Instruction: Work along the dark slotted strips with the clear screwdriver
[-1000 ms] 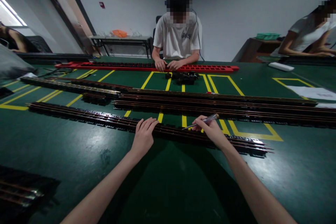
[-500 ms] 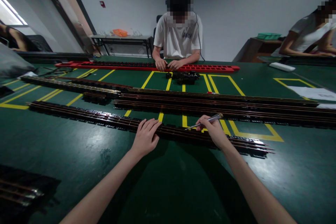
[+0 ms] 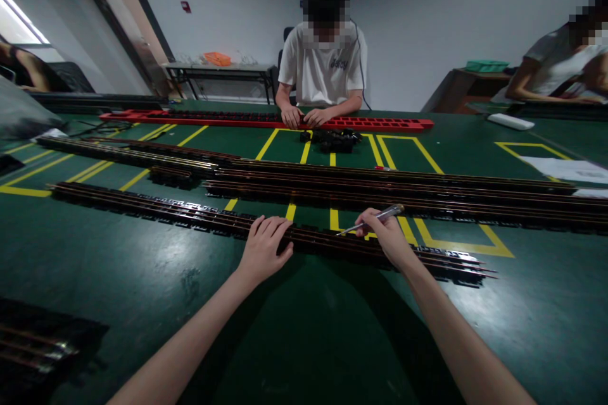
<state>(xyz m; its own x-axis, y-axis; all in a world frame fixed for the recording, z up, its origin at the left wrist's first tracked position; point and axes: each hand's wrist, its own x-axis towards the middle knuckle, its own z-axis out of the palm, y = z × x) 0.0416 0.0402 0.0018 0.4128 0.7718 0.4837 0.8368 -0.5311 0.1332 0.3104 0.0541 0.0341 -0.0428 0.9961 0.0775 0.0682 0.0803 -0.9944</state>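
Observation:
A long black strip with thin copper-coloured rods [image 3: 190, 214] lies slantwise across the green table in front of me. My left hand [image 3: 266, 243] rests over its middle, fingers laid across the strip and thumb out by the near edge. In my right hand [image 3: 382, 231] is a slim screwdriver [image 3: 392, 211] with a clear handle, held like a pen. Its shaft slants down to the left, and the tip is at the strip, just right of my left hand. Whether the tip touches a rod or a screw is too small to tell.
Beyond lie more black strips with rods [image 3: 380, 186], a short piece [image 3: 173, 176], and a pile of small black parts [image 3: 332, 139]. A co-worker [image 3: 323, 69] sits opposite at a red rack [image 3: 389, 122]. Another rodded strip [image 3: 42, 348] lies near left. Yellow tape [image 3: 465, 245] marks the table.
My left thumb has moved slightly outward to the right. The screwdriver tip has shifted a tiny bit to the right; the strip stays in place.

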